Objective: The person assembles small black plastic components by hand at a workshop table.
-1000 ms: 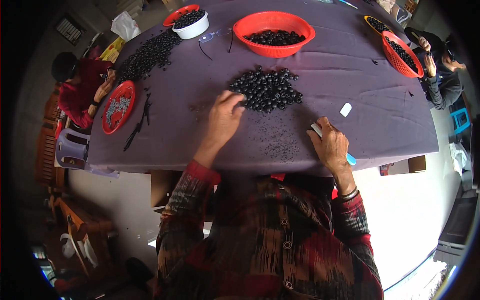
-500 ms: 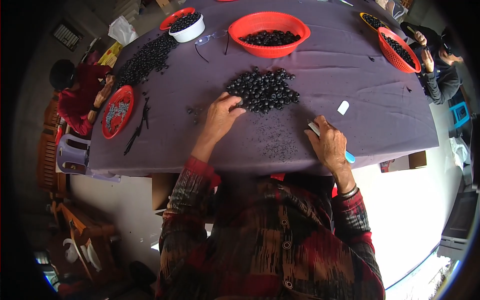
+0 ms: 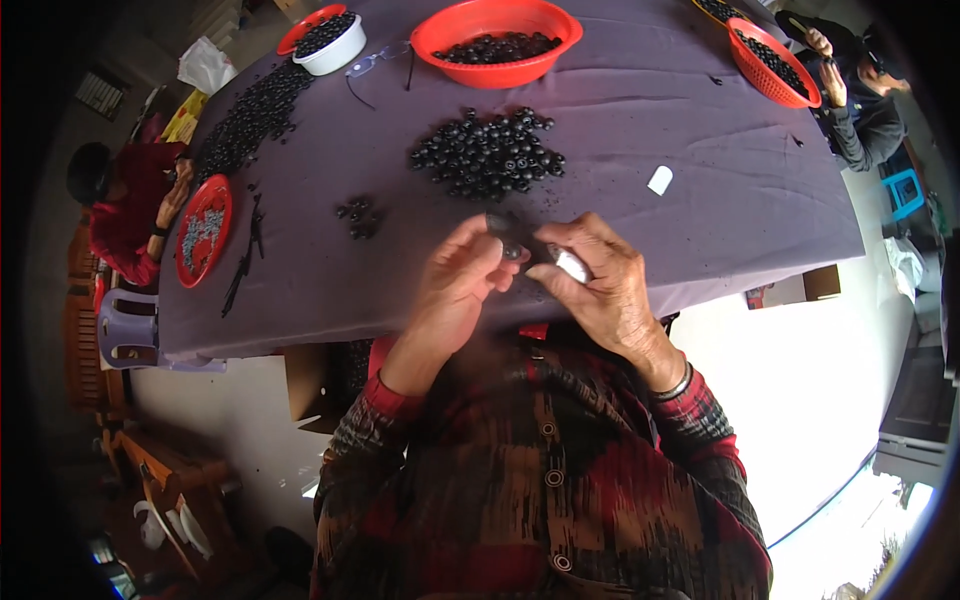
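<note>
Close to the table's near edge, my two hands meet. My left hand (image 3: 458,285) pinches a small black bead-like piece (image 3: 511,249) between thumb and fingers. My right hand (image 3: 603,275) is wrapped round a slim pale-handled tool (image 3: 570,264), its working end turned toward the black piece; the blur there hides the tip. Just beyond my hands lies a heap of black round bead-like pieces (image 3: 490,155), some showing a hole. Left of my hands is a small separate group of the same pieces (image 3: 358,216).
A red basket (image 3: 496,76) of black pieces stands at the far side, near a white bowl (image 3: 330,55) and eyeglasses (image 3: 378,62). A white tag-shaped piece (image 3: 660,180) lies right. Co-workers sit left (image 3: 130,215) and right (image 3: 862,110), beside a red plate (image 3: 223,235) and basket (image 3: 768,80).
My left hand has left the heap with a black piece and come nearer to me. My right hand has brought the tool left to meet it. The whole view has shifted slightly.
</note>
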`<state>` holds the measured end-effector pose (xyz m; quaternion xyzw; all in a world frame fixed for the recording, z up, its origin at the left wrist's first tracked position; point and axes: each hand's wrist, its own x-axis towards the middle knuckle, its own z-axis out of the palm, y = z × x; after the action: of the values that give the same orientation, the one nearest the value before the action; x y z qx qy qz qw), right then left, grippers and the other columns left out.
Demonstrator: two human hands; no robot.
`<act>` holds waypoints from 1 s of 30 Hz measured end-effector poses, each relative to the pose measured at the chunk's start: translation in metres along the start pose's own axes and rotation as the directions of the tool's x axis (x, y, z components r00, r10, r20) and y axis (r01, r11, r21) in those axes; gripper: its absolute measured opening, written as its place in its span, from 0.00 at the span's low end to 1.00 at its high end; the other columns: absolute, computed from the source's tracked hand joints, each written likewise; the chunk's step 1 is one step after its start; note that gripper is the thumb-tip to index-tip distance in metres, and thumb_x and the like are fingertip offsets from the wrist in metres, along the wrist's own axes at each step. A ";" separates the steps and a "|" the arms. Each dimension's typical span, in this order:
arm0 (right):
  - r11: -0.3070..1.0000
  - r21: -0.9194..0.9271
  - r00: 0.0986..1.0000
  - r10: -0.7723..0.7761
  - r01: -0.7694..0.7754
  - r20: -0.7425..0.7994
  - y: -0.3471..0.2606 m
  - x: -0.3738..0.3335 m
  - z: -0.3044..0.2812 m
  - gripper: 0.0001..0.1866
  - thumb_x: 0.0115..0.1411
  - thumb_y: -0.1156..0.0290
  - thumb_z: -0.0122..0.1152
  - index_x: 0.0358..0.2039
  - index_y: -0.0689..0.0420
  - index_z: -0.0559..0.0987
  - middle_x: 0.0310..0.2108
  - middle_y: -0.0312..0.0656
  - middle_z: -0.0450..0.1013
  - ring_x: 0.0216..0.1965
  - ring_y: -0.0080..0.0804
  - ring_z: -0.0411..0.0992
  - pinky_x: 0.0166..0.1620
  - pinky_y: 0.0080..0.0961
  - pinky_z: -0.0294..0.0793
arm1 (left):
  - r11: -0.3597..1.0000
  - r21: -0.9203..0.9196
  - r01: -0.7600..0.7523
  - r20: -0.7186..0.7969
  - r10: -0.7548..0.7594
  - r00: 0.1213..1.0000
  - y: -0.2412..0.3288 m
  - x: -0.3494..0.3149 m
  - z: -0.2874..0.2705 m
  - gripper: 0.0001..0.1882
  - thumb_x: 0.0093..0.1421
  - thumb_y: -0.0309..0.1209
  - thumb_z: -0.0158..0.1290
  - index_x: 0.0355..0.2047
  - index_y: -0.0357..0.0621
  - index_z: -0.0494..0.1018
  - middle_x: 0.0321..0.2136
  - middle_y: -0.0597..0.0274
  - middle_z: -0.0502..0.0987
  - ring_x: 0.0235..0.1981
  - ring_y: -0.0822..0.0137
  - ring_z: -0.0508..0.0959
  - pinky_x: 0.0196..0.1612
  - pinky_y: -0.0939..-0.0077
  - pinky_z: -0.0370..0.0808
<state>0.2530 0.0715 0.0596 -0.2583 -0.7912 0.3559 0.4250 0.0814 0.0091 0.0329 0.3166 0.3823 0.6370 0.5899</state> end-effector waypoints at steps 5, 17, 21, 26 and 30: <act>0.970 0.244 0.999 -0.027 0.018 0.034 0.006 -0.008 0.009 0.13 0.50 0.80 0.65 0.39 0.63 0.77 0.31 0.41 0.69 0.30 0.29 0.74 0.33 0.23 0.78 | 0.991 -0.111 0.075 0.069 -0.067 0.995 -0.005 -0.007 0.012 0.12 0.64 0.32 0.49 0.46 0.43 0.69 0.35 0.69 0.74 0.32 0.79 0.71 0.35 0.83 0.67; 0.991 0.132 0.999 -0.004 -0.003 0.054 0.010 -0.013 0.004 0.15 0.46 0.77 0.69 0.37 0.59 0.79 0.28 0.38 0.70 0.29 0.28 0.71 0.32 0.22 0.71 | 0.985 -0.122 0.124 0.087 -0.113 0.990 -0.011 -0.007 0.007 0.06 0.61 0.25 0.51 0.38 0.44 0.73 0.30 0.70 0.74 0.32 0.78 0.71 0.34 0.81 0.68; 0.989 -0.103 0.988 -0.117 0.106 -0.104 0.009 -0.020 0.013 0.15 0.45 0.76 0.69 0.36 0.57 0.80 0.28 0.37 0.71 0.25 0.30 0.72 0.26 0.23 0.72 | 0.935 -0.319 0.155 0.084 -0.135 0.987 -0.019 -0.008 0.014 0.04 0.60 0.24 0.51 0.36 0.46 0.73 0.30 0.70 0.74 0.34 0.77 0.73 0.36 0.79 0.69; 0.911 -0.320 0.951 -0.300 0.260 -0.080 0.011 -0.021 0.014 0.14 0.45 0.77 0.67 0.35 0.58 0.79 0.28 0.36 0.71 0.22 0.31 0.74 0.24 0.24 0.75 | 0.931 -0.350 0.106 0.050 -0.095 0.994 -0.021 -0.010 0.018 0.02 0.61 0.26 0.51 0.34 0.47 0.72 0.30 0.69 0.75 0.33 0.76 0.73 0.37 0.78 0.69; 0.855 -0.352 0.902 -0.427 0.380 -0.062 0.012 -0.019 0.014 0.21 0.39 0.79 0.65 0.38 0.62 0.77 0.26 0.36 0.67 0.21 0.29 0.71 0.22 0.24 0.73 | 0.938 -0.341 0.067 0.029 -0.061 0.998 -0.020 -0.012 0.019 0.01 0.61 0.29 0.52 0.32 0.48 0.72 0.30 0.68 0.75 0.33 0.75 0.73 0.38 0.78 0.70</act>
<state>0.2516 0.0600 0.0356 -0.1779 -0.8447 0.1019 0.4944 0.1086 -0.0006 0.0260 0.2025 0.2706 0.6713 0.6596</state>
